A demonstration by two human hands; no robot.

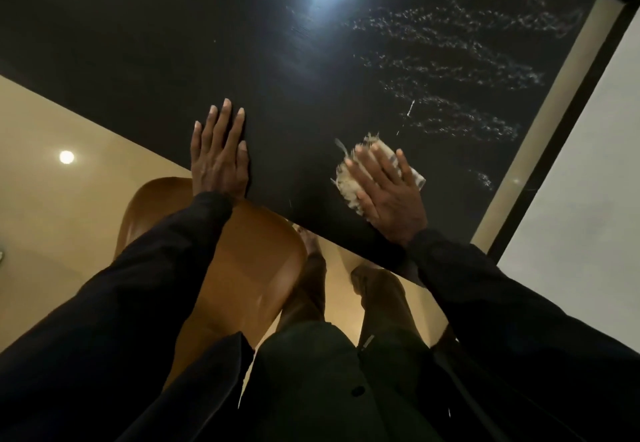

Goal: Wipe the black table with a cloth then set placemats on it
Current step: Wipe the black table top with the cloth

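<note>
Our right hand (388,196) presses the cloth (349,182) flat-fingered on the black table (173,43). Our left hand (220,154) rests flat at the table's edge, with a brown chair (249,261) just below.

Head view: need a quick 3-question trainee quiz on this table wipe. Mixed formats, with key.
1. True or false: the left hand lies flat on the black table and holds nothing.
2. Which hand presses the cloth onto the table? A) left hand B) right hand C) neither
3. Fill in: the speckled streaks lie on the table's far ____ side, beyond the cloth.
Key: 1 true; 2 B; 3 right.
</note>
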